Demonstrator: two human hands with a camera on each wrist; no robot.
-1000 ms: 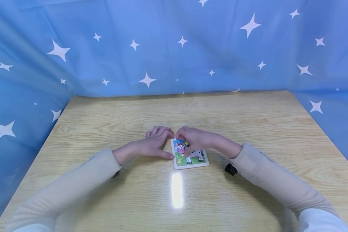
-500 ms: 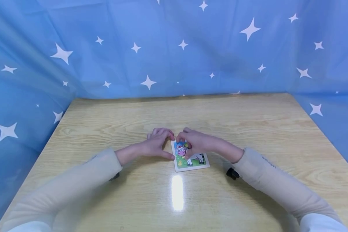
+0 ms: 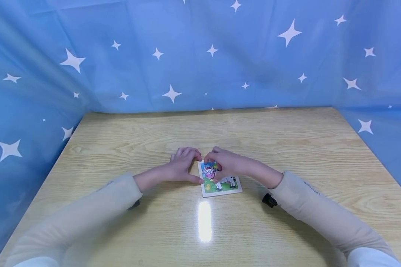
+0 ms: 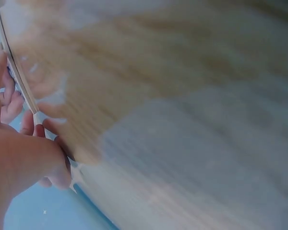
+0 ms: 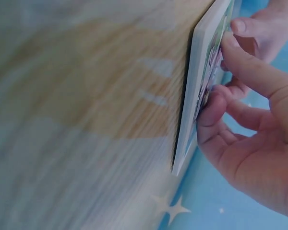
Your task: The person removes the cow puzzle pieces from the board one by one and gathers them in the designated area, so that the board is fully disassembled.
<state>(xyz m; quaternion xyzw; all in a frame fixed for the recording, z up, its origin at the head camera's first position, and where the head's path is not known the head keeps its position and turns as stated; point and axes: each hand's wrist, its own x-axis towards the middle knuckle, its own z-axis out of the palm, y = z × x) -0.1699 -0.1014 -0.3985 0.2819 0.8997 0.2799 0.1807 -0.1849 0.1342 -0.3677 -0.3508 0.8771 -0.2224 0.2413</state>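
Both forearms [image 3: 87,207] aslant inward, left grip [image 3: 180,167] with thumb [image 3: 195,180] outstretched, right grip [image 3: 225,162] with bent fingers [image 3: 209,157].

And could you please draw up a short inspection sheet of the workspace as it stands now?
Surface: light wood-grain table, with a bright reflection in front of the puzzle.
Job's things: one cow puzzle in a pale frame, face up on the table, partly covered by the right hand.
Clutter: nothing seen.
Left hand: thumb and a finger at the puzzle's left edge.
Right hand: thumb and fingers bent onto the picture; whether they pinch a piece cannot be told.
Cables: nothing seen.
Surroundings: blue cloth with white stars behind and at both sides.
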